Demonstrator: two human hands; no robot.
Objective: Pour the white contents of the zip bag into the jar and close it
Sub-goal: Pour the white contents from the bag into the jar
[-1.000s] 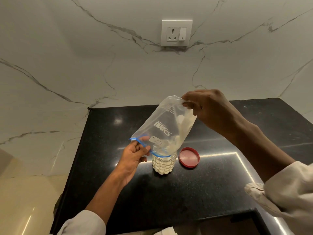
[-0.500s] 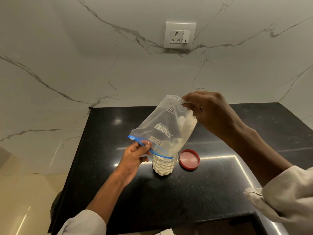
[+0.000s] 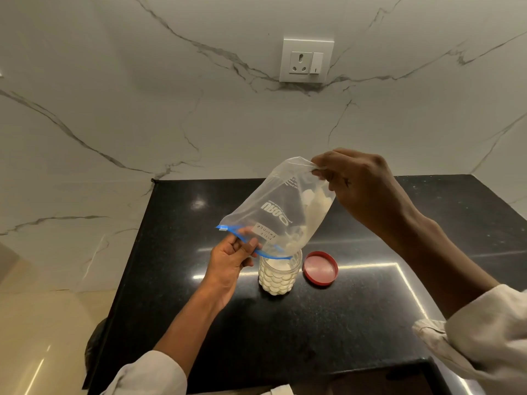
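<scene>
We pinch the bottom corner of the one zip bag (image 3: 281, 208) with our right hand (image 3: 360, 188), raising it so the white powder slides down. Our left hand (image 3: 232, 256) grips the blue zip edge, steering the mouth over the one open jar (image 3: 279, 276), which stands partly filled on the black surface (image 3: 356, 323). One red lid (image 3: 320, 268) lies just beside the jar, ready for closing.
</scene>
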